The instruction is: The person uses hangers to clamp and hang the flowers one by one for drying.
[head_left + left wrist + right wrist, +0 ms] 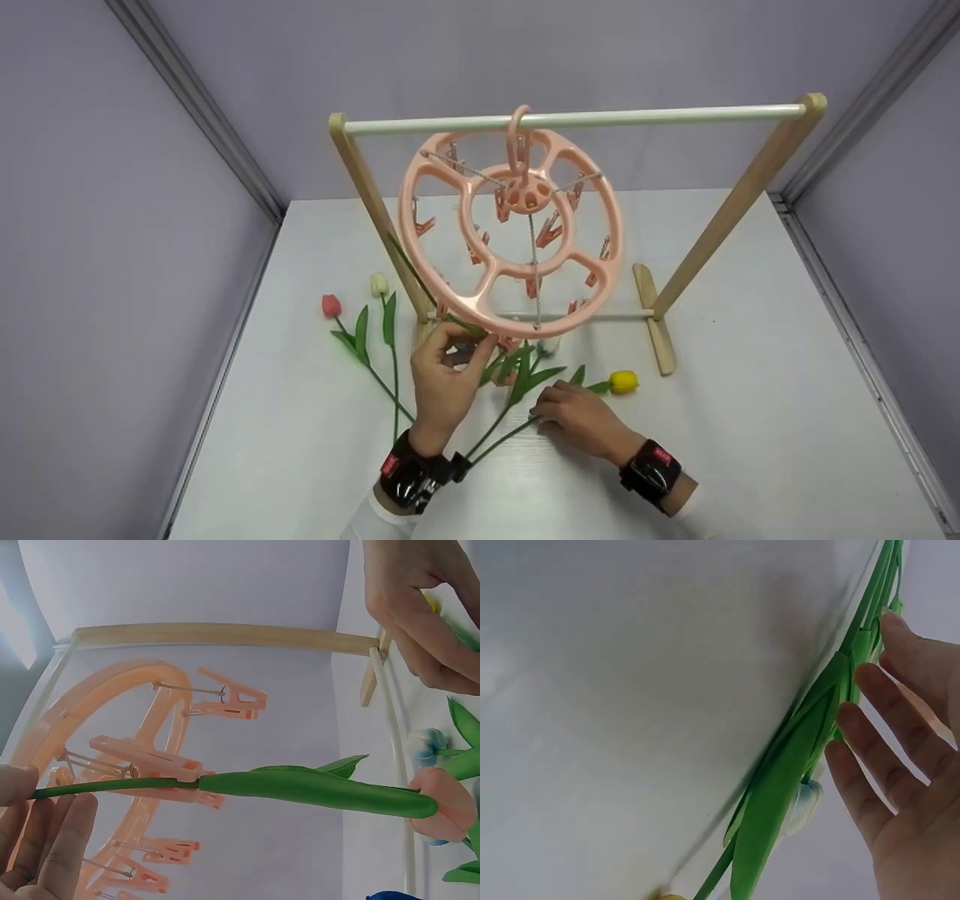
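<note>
A pink clip hanger point(480, 304) hangs by its hook, with clothespins point(550, 231) around its rings. Just below its near rim, my left hand point(446, 379) pinches the stem of a pink tulip point(442, 806) between thumb and fingers. The tulip's head points down, and its stem passes against a clothespin point(150, 757); whether the clip bites it I cannot tell. My right hand point(577, 420) is at the stem of a yellow tulip point(622, 382) on the table. In the right wrist view its fingers point(885, 735) are spread beside green stems and leaves point(780, 780), not curled round them.
A wooden stand with a white top bar point(675, 116) carries the hanger; its right foot point(655, 319) rests on the white table point(750, 450). Left lie a red tulip point(331, 305) and a white tulip point(379, 284). A blue-white tulip point(550, 346) lies behind the hands.
</note>
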`<state>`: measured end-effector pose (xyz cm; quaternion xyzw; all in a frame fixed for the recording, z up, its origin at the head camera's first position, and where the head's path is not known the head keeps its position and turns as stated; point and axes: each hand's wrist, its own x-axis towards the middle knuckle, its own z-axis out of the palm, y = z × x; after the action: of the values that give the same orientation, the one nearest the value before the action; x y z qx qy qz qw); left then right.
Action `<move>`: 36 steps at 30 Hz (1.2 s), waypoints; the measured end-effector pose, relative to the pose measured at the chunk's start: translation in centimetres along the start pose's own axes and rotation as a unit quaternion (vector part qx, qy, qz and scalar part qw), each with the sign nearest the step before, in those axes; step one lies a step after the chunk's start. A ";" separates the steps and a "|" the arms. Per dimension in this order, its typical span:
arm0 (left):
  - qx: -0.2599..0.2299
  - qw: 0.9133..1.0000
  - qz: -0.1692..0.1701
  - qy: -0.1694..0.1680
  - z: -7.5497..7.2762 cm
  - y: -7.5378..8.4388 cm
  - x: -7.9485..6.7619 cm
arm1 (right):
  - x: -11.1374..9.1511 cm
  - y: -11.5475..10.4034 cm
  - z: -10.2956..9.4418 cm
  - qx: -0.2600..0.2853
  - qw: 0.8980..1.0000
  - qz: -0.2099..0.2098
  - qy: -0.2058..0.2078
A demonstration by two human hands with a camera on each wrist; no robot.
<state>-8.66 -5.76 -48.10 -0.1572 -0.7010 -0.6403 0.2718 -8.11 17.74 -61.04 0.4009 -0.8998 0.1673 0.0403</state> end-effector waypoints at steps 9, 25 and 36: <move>-0.001 1.000 -0.004 -0.001 -0.1 -0.2 0.0 | -0.1 0.2 0.7 -0.036 0.999 -0.013 0.004; -0.004 0.998 -0.044 -0.037 -0.4 -0.5 -1.0 | -2.1 1.2 -0.4 -0.038 0.999 0.014 0.031; -0.007 0.991 -0.100 -0.090 -1.1 -1.5 -2.7 | -4.4 2.1 -4.0 0.011 0.990 0.029 0.134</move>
<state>-7.11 -6.69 -50.88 -0.1449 -0.7303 -0.6524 0.1413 -6.95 23.47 -58.70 0.3486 -0.8956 0.2311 0.1514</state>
